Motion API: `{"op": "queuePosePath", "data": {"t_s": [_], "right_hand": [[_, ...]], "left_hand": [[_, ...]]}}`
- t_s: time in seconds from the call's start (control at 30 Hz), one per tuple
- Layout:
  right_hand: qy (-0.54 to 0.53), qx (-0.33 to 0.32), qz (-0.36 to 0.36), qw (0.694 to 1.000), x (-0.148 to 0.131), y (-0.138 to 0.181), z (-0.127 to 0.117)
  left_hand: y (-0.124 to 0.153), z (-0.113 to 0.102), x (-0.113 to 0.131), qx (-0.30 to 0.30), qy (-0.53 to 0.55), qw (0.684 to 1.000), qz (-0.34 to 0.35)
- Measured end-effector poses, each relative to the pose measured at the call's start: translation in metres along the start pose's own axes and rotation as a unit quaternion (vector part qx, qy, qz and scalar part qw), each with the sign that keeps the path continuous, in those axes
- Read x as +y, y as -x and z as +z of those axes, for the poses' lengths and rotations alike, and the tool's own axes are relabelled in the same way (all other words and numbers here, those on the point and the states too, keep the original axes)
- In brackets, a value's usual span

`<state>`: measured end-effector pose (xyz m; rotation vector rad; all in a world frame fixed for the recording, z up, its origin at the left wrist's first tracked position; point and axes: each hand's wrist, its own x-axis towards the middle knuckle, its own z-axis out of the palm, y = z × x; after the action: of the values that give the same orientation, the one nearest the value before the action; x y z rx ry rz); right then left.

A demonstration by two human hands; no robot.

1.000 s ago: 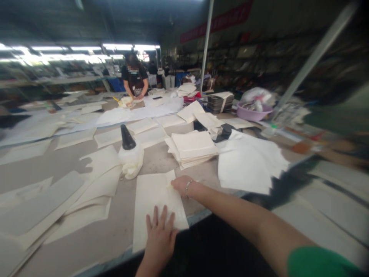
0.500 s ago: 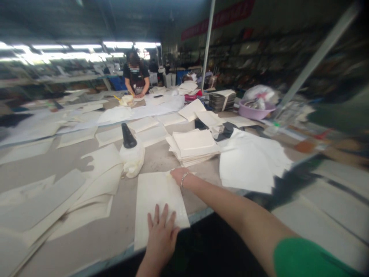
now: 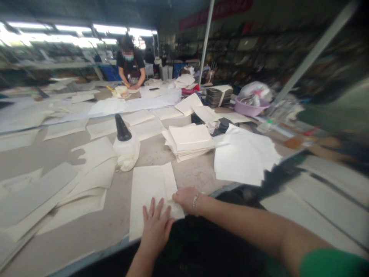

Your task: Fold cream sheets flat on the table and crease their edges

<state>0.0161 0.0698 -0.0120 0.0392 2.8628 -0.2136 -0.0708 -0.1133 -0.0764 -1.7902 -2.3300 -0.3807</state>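
We're at the near edge of a big worktable (image 3: 115, 215), its top grey-brown w/ a few dark marks. Our pale sheet (image 3: 147, 181) lies flat right at that edge, roughly centre. L hand (image 3: 155, 227) is palm-down on its lower part, fingers spread wide, nothing gripped. R hand (image 3: 186, 200), w/ a bracelet (image 3: 195, 201) at the wrist, is at the sheet's R side, fingers bunched tog.; we can't tell if the edge is pinched btwn them.

Just behind the sheet, a bit L, we see a white bottle (image 3: 126, 148) w/ a black cone on top. Behind and to the R: a stack of cream pcs (image 3: 190, 138), then fanned white sheets (image 3: 245, 154) nr the table edge. On our L, overlapping cut pcs (image 3: 92, 173) cover much of the top.

Farther back R we've a strapped dark stack (image 3: 219, 96) & a purple basin (image 3: 250, 111) w/ plastic bags in it. Across the table a co-worker (image 3: 131, 69) in a dark top bends over the surface. Bkgd: bright strip lights (image 3: 109, 29) back L, a metal pole (image 3: 206, 42), a red banner (image 3: 213, 15), dim full shelves (image 3: 273, 54) on the R, blurry.
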Motion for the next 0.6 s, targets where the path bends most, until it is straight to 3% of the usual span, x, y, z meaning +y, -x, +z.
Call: {"op": "queuePosePath", "data": {"t_s": [0.23,0.6], "right_hand": [[-0.005,-0.004,0.002,1.0,0.001,0.003,-0.003],[0.012,0.038,0.125,0.991,0.059,-0.091,-0.033]], "left_hand": [[0.001,-0.001,0.0,0.006,-0.001,1.0,0.008],[0.004,0.0,-0.002,0.011,-0.013,1.0,0.018]]}}
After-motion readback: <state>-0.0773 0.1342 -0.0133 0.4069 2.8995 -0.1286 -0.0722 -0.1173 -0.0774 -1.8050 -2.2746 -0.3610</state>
